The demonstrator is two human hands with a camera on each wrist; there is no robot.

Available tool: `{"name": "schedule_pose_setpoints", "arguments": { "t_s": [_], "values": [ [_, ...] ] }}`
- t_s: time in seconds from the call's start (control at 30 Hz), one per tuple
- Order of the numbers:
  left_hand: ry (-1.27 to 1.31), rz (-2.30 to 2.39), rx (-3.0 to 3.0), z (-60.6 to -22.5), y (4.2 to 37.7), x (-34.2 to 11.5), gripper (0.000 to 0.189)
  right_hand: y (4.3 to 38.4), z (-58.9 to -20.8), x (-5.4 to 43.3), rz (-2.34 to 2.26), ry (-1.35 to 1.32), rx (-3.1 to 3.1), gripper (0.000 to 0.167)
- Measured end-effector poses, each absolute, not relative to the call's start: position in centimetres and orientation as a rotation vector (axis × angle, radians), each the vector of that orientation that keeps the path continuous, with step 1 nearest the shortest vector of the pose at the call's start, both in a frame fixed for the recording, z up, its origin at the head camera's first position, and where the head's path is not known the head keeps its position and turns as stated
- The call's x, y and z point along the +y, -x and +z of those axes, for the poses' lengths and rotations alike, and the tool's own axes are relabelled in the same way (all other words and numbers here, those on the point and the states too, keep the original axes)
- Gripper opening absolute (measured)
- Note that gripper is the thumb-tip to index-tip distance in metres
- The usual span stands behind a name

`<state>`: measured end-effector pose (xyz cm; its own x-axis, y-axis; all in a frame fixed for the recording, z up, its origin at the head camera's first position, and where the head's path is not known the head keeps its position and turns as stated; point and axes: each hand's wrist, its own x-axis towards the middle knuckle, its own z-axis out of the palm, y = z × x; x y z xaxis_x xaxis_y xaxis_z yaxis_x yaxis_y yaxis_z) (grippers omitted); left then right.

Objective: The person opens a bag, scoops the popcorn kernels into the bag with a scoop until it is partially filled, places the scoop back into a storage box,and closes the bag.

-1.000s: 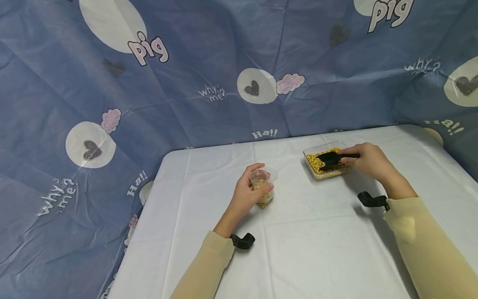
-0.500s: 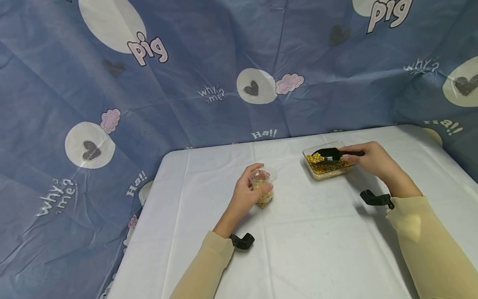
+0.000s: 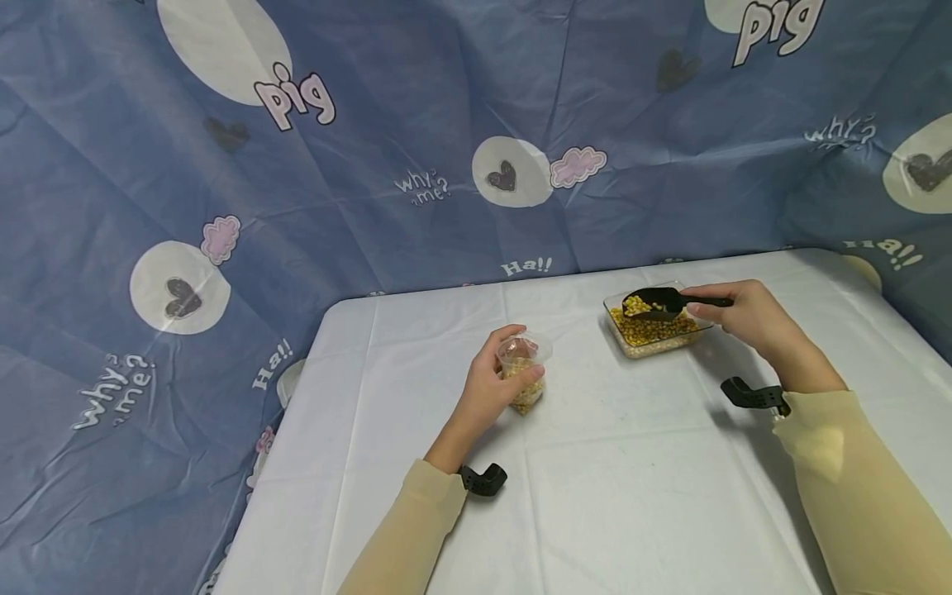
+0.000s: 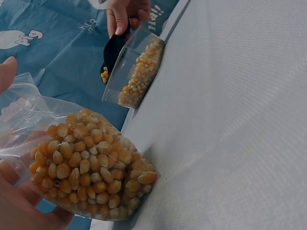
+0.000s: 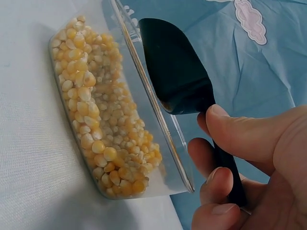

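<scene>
My left hand (image 3: 491,384) holds a clear plastic bag (image 4: 91,165) partly filled with corn kernels; its mouth stands open and its base touches the table. In the head view the thumb lies across the front of the bag (image 3: 530,395). By its handle, my right hand (image 3: 751,318) grips a black scoop (image 3: 662,302) carrying some yellow kernels. The scoop hovers over a clear rectangular container (image 5: 187,179) of corn kernels (image 5: 96,115). In the right wrist view the scoop's underside hides its load.
A white cloth (image 3: 632,479) covers the table, its far edge running behind the container. Beyond that hangs a blue printed curtain (image 3: 387,99). Each wrist wears a black camera mount, one near the left cuff (image 3: 485,480) and one near the right cuff (image 3: 751,395).
My right hand has lifted the scoop out of the corn and slightly back to the right; it now carries kernels above the container. The left hand and bag have stayed in place.
</scene>
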<state>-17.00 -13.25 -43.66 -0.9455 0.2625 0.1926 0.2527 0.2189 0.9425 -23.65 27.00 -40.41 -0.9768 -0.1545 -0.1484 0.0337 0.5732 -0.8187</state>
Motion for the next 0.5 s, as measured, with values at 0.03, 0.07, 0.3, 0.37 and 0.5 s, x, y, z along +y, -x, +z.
{"name": "schedule_pose_setpoints", "arguments": {
  "t_s": [0.03,0.07,0.3,0.37,0.5],
  "values": [
    [-0.516,1.889,2.445,-43.66,16.99,-13.24,0.062,23.65,-40.38,27.04,-1.355,0.101,2.609,0.055],
    [-0.514,1.891,2.443,-43.63,16.95,-13.23,0.061,23.64,-40.34,27.07,-1.353,0.099,2.614,0.055],
    [-0.508,1.886,2.446,-43.57,16.84,-13.21,0.062,23.73,-40.3,27.28,-1.331,0.088,2.673,0.058],
    [-0.514,1.878,2.459,-43.59,16.84,-13.22,0.063,23.73,-40.22,27.34,-1.329,0.085,2.68,0.059],
    [-0.519,1.866,2.482,-43.61,16.83,-13.23,0.062,23.53,-39.72,27.26,-1.345,0.088,2.692,0.058]
  ]
}}
